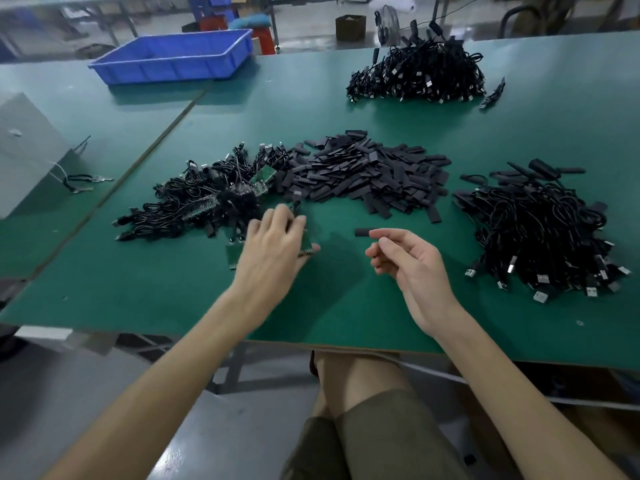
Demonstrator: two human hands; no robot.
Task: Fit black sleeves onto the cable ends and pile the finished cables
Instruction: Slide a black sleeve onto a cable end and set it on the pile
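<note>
Nearest the viewer, in the lower middle of the frame, the two forearms reach out over the edge of the green table (311,306). The right hand (408,261) pinches one black sleeve (363,232) between thumb and forefinger. The other fingers are loosely curled below it. The sleeve's long axis runs nearly level across the frame, and its free end points left towards the left hand (273,240). That hand lies palm down just left of centre, a short gap away, with its fingers bent over a few small green boards (232,257) at the cable ends. Whether it has closed on one cannot be told. The coming fit probably turns on this line-up. The sleeve mouth already faces the boards, so a board end has to be lifted and turned to the right to meet it. Beyond the left hand lies the heap of unsleeved cables (194,202), the left hand being the nearer to it. The mound of loose sleeves (367,171) sits at centre, and the finished pile (540,230) lies on the right, on the right hand's side. Farther off, a second cable pile (415,74) lies in the upper right and a blue crate (173,57) in the upper left.
</note>
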